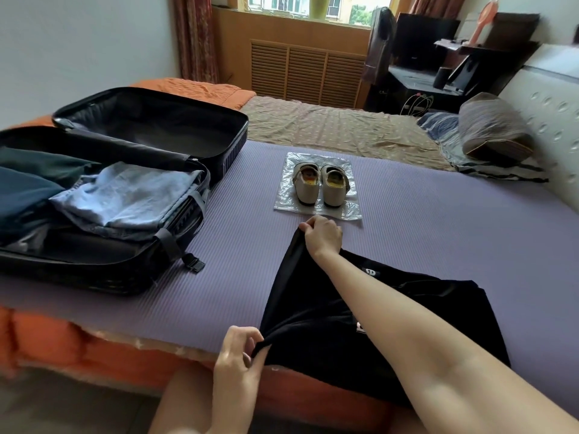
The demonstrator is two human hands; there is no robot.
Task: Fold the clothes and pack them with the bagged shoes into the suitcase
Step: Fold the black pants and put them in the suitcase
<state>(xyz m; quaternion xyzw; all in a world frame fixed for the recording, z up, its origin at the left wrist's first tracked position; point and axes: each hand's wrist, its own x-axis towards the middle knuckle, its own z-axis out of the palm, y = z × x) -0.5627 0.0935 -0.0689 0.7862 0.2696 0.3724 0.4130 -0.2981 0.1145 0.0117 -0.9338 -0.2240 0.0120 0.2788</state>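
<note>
A black garment [316, 311] with small white print lies on the purple mat [438, 220] near the bed's front edge. My left hand [239, 349] pinches its near left corner. My right hand [322, 234] grips its far left corner, so the left edge is lifted off the mat. A pair of beige shoes [319, 183] stands on top of a clear plastic bag [347, 211] just beyond my right hand. The open black suitcase [103, 277] sits at the left, with folded light blue jeans [131, 195] and dark clothes [22, 189] in its near half.
The suitcase's far half [156, 120] holds nothing visible. A loose strap buckle [195, 264] hangs out onto the mat. A pillow [495, 130] lies at the back right by the headboard. An orange bed edge [62, 339] runs along the front.
</note>
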